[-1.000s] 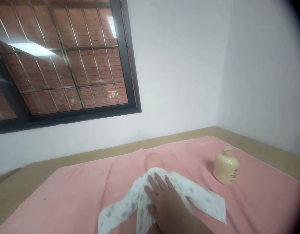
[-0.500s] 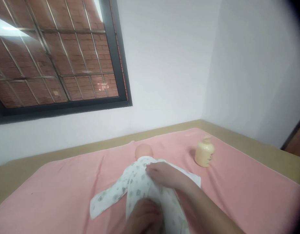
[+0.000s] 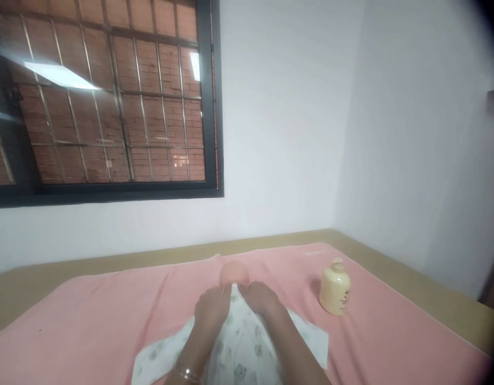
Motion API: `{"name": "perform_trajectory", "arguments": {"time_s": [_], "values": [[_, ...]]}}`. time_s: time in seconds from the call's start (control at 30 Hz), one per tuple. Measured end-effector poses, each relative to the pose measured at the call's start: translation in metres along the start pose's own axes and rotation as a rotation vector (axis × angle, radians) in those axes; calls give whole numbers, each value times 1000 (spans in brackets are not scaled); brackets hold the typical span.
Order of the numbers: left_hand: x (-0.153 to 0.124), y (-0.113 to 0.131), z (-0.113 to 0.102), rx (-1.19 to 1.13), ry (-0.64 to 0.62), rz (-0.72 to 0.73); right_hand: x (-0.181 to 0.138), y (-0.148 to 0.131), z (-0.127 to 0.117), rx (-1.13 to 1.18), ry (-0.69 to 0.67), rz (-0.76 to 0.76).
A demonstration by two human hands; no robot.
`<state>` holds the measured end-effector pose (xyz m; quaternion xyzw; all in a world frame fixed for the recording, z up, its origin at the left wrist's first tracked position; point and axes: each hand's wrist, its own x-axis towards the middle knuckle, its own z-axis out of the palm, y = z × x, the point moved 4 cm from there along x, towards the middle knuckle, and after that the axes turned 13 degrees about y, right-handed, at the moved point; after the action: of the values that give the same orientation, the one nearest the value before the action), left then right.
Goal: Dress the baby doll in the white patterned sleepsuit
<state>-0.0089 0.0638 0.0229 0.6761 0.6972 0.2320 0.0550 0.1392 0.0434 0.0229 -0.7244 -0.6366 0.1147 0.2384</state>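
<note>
A doll with a round, bald head [image 3: 234, 271] lies on the pink cloth [image 3: 90, 321]. White baby clothing [image 3: 245, 342] with a small pale print covers its body, the sleeves spread out to both sides. At the neckline, just below the head, my left hand [image 3: 212, 307] is closed on the left edge of the clothing. My right hand [image 3: 263, 298] grips the same neckline from the right, and the fabric rises to a peak between the two. Fingertips of both hands are partly hidden and blurred.
To the right of the doll, a cream pump bottle [image 3: 335, 287] stands upright on the cloth. The tan table [image 3: 375, 251] borders the cloth along the walls. A barred window [image 3: 122, 107] with a dark frame is at the upper left.
My left hand has moved up from the lower clothing to the neckline. My right hand, earlier lying on the chest, now grips the collar. The view has tilted upward.
</note>
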Motion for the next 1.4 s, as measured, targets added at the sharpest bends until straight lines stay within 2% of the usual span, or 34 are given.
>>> {"name": "perform_trajectory", "arguments": {"time_s": [0.07, 0.2, 0.3, 0.4, 0.53, 0.6, 0.77, 0.83, 0.9, 1.0, 1.1, 1.17, 1.27, 1.33, 1.4], "values": [[-4, -1, 1, 42, 65, 21, -6, -6, -10, -55, 59, -50], [-10, 9, -5, 106, 243, 170, -19, -23, -25, -154, 135, -173], [-13, 12, -7, 109, 297, 218, -24, -28, -25, -145, 143, -192], [-13, 10, -5, 86, 271, 197, -20, -21, -17, -107, 104, -153], [-12, 6, 0, 19, 130, 126, -11, -7, -4, -43, 1, -52], [-11, 4, 2, -14, 74, 88, -12, -7, -4, -49, 14, -35], [-6, -1, 3, -6, -16, 39, -28, -30, -15, -172, 117, -191], [-6, -1, 4, 13, -18, 50, -29, -31, -14, -169, 114, -211], [-8, 0, 5, 18, 12, 54, -22, -23, -9, -136, 93, -155], [-11, 4, 4, 17, 118, 92, -11, -9, -1, -63, 26, -55], [-13, 8, 0, 23, 207, 157, -13, -9, -3, -100, 47, -57], [-13, 7, 0, 22, 173, 138, -21, -19, -9, -180, 87, -137], [-11, 3, 3, 24, 58, 73, -33, -34, -15, -241, 105, -285], [-10, 2, 5, 28, 30, 65, -32, -33, -15, -231, 101, -269], [-9, 3, 6, 14, 60, 92, -25, -25, -11, -190, 85, -176]]}}
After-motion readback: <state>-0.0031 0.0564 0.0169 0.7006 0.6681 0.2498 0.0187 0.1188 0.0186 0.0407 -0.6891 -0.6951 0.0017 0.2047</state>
